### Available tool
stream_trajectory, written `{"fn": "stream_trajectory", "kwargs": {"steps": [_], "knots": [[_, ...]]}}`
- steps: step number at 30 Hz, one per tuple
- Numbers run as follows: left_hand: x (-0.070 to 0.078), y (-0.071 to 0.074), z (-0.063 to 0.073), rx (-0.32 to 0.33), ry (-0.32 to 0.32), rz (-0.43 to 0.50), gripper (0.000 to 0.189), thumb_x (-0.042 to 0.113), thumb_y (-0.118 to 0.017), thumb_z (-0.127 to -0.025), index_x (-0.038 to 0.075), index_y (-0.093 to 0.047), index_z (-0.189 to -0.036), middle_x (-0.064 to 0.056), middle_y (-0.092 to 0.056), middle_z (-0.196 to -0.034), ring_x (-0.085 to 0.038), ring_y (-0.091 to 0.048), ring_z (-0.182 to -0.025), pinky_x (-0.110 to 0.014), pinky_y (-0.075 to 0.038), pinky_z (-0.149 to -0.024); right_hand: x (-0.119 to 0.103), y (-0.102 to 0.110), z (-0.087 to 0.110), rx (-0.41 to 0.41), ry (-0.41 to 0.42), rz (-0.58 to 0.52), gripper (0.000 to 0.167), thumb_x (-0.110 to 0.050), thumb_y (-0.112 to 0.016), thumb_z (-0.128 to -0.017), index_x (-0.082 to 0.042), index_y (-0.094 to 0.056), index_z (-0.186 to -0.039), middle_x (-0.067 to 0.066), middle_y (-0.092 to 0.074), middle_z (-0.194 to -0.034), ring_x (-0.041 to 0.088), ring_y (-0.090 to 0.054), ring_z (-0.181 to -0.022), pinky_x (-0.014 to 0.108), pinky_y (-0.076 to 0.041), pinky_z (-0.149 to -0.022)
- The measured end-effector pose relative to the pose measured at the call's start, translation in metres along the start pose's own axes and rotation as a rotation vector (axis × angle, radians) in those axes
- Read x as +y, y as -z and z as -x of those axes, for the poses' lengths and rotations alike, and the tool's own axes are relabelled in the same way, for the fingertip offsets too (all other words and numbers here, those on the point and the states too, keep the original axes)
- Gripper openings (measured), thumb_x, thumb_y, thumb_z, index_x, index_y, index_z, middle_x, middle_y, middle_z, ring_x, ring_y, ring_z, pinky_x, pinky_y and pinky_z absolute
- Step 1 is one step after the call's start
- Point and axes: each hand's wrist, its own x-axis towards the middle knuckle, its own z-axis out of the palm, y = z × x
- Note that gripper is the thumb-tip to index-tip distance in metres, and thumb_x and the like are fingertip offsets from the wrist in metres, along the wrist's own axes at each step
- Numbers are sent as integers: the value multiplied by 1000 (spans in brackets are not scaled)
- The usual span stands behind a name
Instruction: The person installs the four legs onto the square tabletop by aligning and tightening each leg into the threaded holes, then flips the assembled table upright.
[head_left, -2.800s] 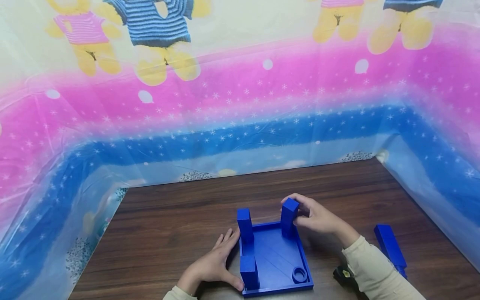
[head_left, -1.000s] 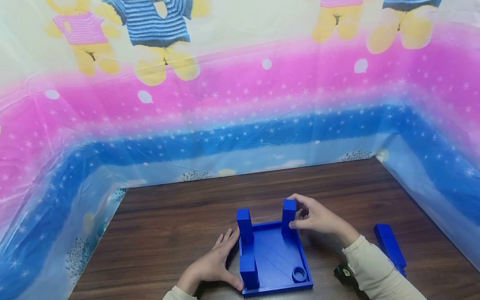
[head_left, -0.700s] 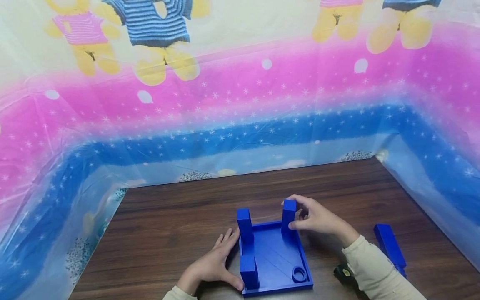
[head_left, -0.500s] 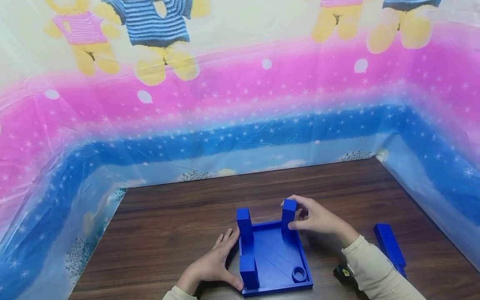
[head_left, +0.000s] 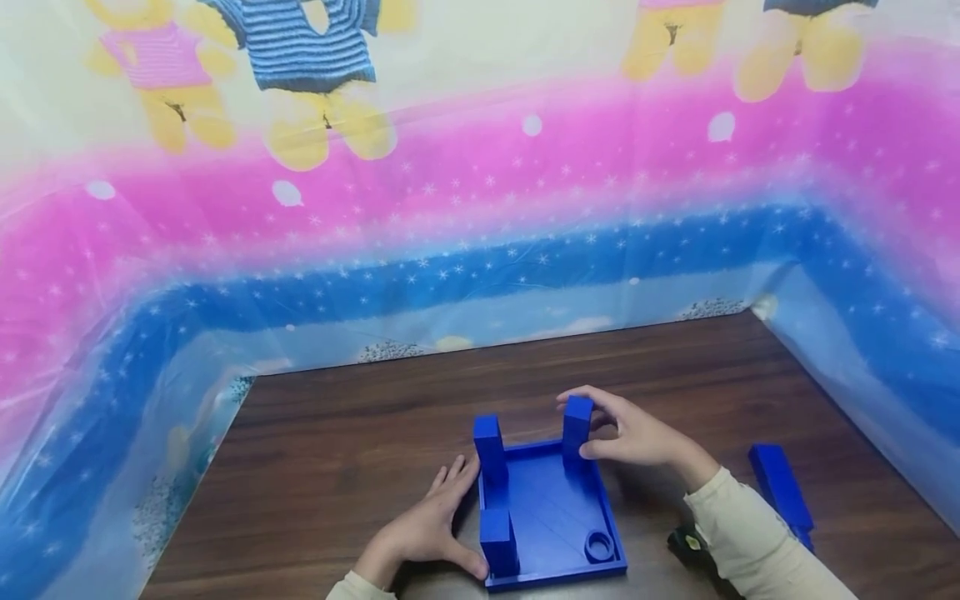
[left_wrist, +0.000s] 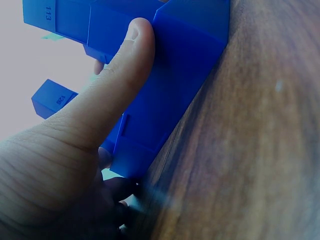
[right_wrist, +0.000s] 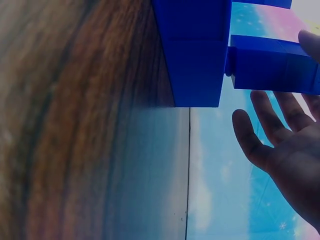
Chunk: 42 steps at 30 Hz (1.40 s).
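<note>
A shallow blue tray [head_left: 555,575] lies on the table, with a raised ring [head_left: 598,547] in its near right corner. Square blue posts stand at its near left corner [head_left: 498,542], far left corner [head_left: 491,450] and far right corner [head_left: 577,425]. My right hand [head_left: 637,433] holds the far right post between thumb and fingers; in the right wrist view a narrow round neck [right_wrist: 230,61] shows at that post's base. My left hand [head_left: 423,529] rests along the tray's left side with fingers extended. Its thumb [left_wrist: 132,60] presses near the tray's near left corner.
Another blue post-like piece [head_left: 780,487] lies on the wooden table [head_left: 337,450] at right. A small black object [head_left: 684,543] sits by the right sleeve, partly hidden. A printed curtain [head_left: 480,208] hangs behind the table and along its sides.
The far right post, tilted at first, came upright and now leans very slightly. My right fingers have shifted around it, with the index finger reaching further left. My left hand stays in place.
</note>
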Motion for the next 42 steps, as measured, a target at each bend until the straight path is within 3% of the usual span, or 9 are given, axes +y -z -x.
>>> {"fn": "stream_trajectory", "kwargs": {"steps": [6, 15, 27, 42], "knots": [[2, 1, 1, -7, 14, 0, 139, 34, -101, -69, -6, -10, -166, -29, -6, -172, -44, 8, -159, -67, 6, -123, 0, -1, -2, -14, 7, -42, 67, 12, -61, -89, -5, -46, -152, 28, -58, -145, 31, -68, -119, 43, -60, -90], [2, 1, 0, 0, -1, -13, 139, 33, -102, -68, -7, -11, -165, -29, -7, -172, -43, 7, -159, -65, 6, -124, -4, 0, -1, -12, 11, -76, 64, 18, -53, -89, -1, -48, -149, 32, -61, -139, 28, -67, -121, 34, -58, -77], [0, 1, 0, -4, -12, -6, 140, 35, -101, -69, -7, -10, -165, -29, -7, -172, -43, 8, -159, -63, 8, -125, 3, 1, -3, -26, 12, -83, 60, 13, -58, -91, 7, -45, -149, 31, -63, -136, 21, -67, -122, 36, -57, -92], [1, 0, 0, 6, -5, -16, 138, 29, -102, -67, -8, -12, -165, -29, -9, -172, -43, 5, -160, -60, 7, -126, 6, 2, -2, -15, 6, -44, 56, 12, -60, -92, 4, -49, -147, 19, -66, -128, 27, -67, -106, 34, -55, -89]]}}
